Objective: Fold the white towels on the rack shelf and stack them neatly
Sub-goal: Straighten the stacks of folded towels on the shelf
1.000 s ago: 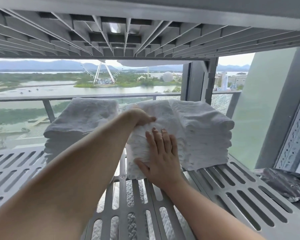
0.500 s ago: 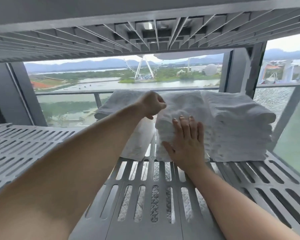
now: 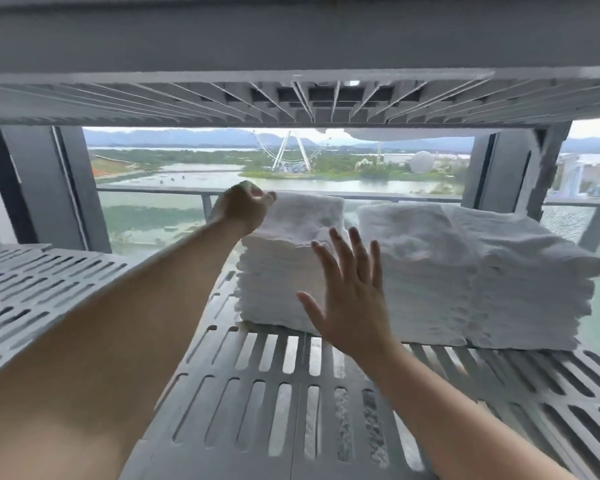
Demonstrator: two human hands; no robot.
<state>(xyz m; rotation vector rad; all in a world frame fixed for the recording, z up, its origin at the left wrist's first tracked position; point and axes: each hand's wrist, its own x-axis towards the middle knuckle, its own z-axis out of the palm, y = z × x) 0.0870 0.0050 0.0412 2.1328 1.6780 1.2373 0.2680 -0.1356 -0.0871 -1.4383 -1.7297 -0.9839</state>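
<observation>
A: Where do the towels stand?

B: There are three piles of folded white towels in a row at the far side of the rack shelf (image 3: 257, 393). The left stack (image 3: 284, 271) stands a little apart from the middle stack (image 3: 413, 271), and the middle stack touches the right stack (image 3: 527, 289).

A: What could go wrong from here?

B: The left stack is the worry, I think. Its layers bulge unevenly on the near face, and it is gripped at one top corner only. A pull there could drag the top towel askew or slide the upper layers out of line. A hard shove on the near face could tip the pile toward the far edge of the shelf or knock it into the middle stack.

A: And the hands?

B: The left hand (image 3: 246, 213) is reached far out with the arm nearly straight. Its fingers are curled and grasp the top of the left stack at the far left corner. The right hand (image 3: 350, 299) is released, with the fingers straight and spread. Its palm faces the near face of that stack toward its right edge. Whether it presses the cloth or hovers just off it, I cannot tell.

A: Anything around them?

B: The upper shelf (image 3: 291, 98) sits close overhead, so a lifted towel would have little room. Beyond the towels is a window (image 3: 187, 209) over water.
</observation>
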